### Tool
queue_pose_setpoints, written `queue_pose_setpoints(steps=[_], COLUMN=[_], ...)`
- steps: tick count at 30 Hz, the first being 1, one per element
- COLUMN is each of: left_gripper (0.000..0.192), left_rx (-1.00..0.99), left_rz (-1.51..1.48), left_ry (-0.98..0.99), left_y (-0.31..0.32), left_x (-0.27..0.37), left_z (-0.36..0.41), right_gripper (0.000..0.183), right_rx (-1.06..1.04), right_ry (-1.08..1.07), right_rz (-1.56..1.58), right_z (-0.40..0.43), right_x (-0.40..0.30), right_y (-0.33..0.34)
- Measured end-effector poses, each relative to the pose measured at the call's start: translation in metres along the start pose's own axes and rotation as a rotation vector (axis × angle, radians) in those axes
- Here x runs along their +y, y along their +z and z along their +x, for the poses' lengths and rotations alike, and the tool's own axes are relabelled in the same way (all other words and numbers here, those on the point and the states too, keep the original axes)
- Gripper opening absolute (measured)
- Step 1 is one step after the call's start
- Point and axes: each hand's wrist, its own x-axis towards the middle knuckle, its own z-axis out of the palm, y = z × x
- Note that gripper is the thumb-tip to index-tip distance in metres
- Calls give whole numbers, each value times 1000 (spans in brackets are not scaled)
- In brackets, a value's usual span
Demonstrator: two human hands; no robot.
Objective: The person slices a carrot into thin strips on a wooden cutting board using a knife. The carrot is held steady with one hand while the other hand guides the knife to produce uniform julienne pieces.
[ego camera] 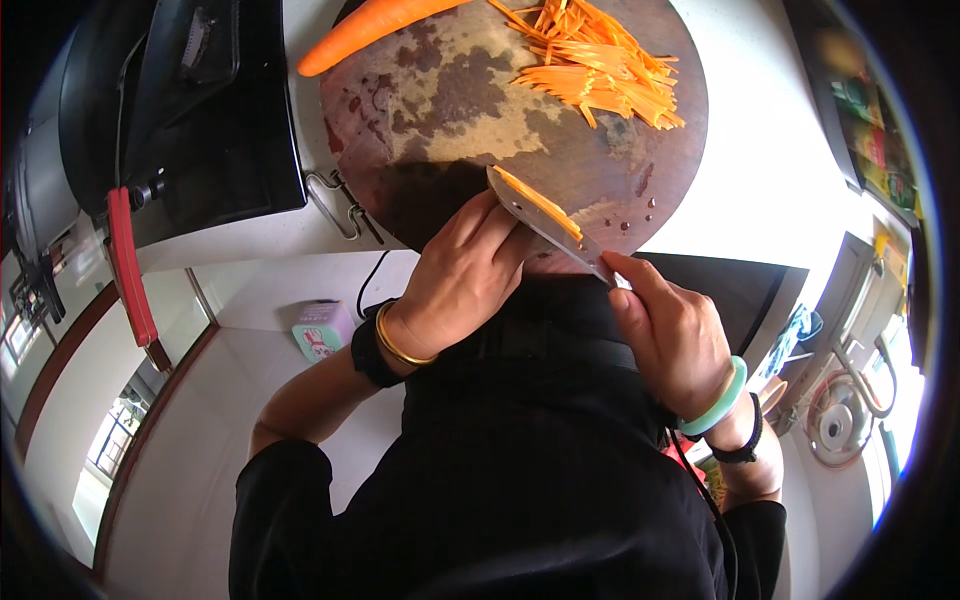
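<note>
A kitchen knife is held by its handle in my right hand, its blade slanting to the upper left over the near edge of a round wooden chopping board. Thin orange carrot strips lie along the blade's far side. My left hand rests against the near side of the blade with bent fingers; what lies beneath them is hidden, so I cannot tell whether they hold anything. A heap of carrot shreds covers the board's far right part. One whole carrot lies across its far left edge.
Left of the board stands a black glossy appliance, with a bent metal wire piece beside it. A red handle juts out at the counter's left. Below the counter, a small pastel box sits on the left. Water drops dot the board.
</note>
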Motion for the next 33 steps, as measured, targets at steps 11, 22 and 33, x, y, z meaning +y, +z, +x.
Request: queue_pose_setpoints(steps=[11, 22, 33], left_gripper=[45, 45, 49], left_rx=[24, -19, 34], left_rz=[-28, -82, -101], left_ry=[-21, -33, 0], left_y=[0, -3, -4], left_x=[-1, 0, -2], left_z=[1, 0, 3], right_gripper=[24, 27, 35], right_rx=[-30, -10, -20], right_ry=[34, 11, 105], right_rz=[-34, -41, 172], right_z=[8, 12, 10], right_x=[-6, 12, 20], right_y=[-3, 16, 4])
